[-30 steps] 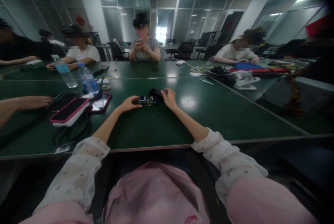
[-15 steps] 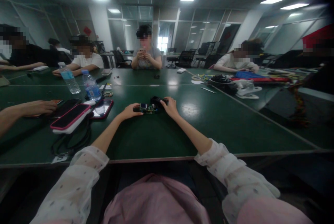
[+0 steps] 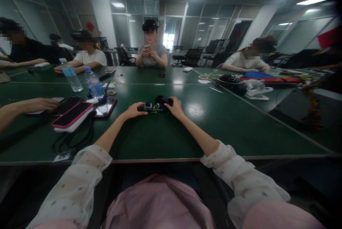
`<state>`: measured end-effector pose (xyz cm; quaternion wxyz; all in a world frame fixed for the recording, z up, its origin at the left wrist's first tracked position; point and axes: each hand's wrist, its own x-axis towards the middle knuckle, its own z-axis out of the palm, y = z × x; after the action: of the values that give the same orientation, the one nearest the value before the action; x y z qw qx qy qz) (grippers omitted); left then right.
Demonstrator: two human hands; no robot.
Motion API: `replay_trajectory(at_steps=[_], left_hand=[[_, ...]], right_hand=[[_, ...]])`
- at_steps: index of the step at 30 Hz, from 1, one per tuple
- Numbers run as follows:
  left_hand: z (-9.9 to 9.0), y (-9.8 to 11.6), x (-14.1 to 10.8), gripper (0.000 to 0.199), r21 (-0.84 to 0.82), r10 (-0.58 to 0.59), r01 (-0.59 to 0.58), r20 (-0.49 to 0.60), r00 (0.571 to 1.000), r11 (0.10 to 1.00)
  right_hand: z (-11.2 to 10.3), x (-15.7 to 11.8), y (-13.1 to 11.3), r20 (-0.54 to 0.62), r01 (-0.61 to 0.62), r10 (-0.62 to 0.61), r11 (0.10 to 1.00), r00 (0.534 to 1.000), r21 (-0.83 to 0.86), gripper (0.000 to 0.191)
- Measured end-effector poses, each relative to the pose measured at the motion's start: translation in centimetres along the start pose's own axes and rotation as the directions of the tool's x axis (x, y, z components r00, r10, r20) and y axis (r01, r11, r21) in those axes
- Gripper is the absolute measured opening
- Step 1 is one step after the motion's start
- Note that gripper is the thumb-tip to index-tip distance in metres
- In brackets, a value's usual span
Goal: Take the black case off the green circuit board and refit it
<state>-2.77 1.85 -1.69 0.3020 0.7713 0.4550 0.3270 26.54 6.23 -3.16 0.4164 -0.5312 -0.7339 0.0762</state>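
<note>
My left hand (image 3: 134, 110) is closed on the left end of a green circuit board (image 3: 154, 108), which carries a small square screen (image 3: 148, 105). In my right hand (image 3: 175, 108) is a black plastic casing (image 3: 162, 100), gripped at its right side. The casing lies just behind the board's right end; whether the two touch or are joined I cannot tell. Both are held low over the green table (image 3: 165, 136). My right fingertips are partly hidden behind the casing.
On the left lie a pink-edged phone (image 3: 73, 114), another phone (image 3: 107, 108) and two water bottles (image 3: 71, 76). Another person's hand (image 3: 45, 105) rests by a dark phone. Cables and a white object (image 3: 258, 90) lie at the right. A pen (image 3: 216, 90) lies beyond my right hand.
The camera view has shifted slightly. My hands keep their hold on the board and the casing. The other person's hand at left has moved a little, and the item under it looks different.
</note>
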Motion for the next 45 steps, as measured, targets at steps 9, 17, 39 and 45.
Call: replay_trajectory(at_steps=[9, 17, 39, 45], left_hand=[[0.0, 0.0, 0.2, 0.062, -0.026, 0.006, -0.006, 0.014, 1.000, 1.000], [0.1, 0.2, 0.1, 0.062, -0.022, 0.010, -0.010, 0.013, 1.000, 1.000], [0.0, 0.9, -0.1, 0.064, -0.029, -0.001, 0.001, 0.006, 1.000, 1.000], [0.1, 1.3, 0.0, 0.062, -0.067, -0.072, 0.071, -0.015, 0.997, 0.995]], right_hand=[[0.2, 0.0, 0.3, 0.011, -0.011, 0.011, 1.000, 1.000, 0.003, 0.045], [0.3, -0.1, 0.1, 0.013, -0.037, 0.038, 0.999, 0.999, -0.017, 0.047], [0.4, -0.1, 0.5, 0.010, -0.037, 0.037, 0.999, 0.999, -0.005, 0.045], [0.7, 0.2, 1.0, 0.016, -0.035, 0.035, 0.999, 0.999, -0.022, 0.050]])
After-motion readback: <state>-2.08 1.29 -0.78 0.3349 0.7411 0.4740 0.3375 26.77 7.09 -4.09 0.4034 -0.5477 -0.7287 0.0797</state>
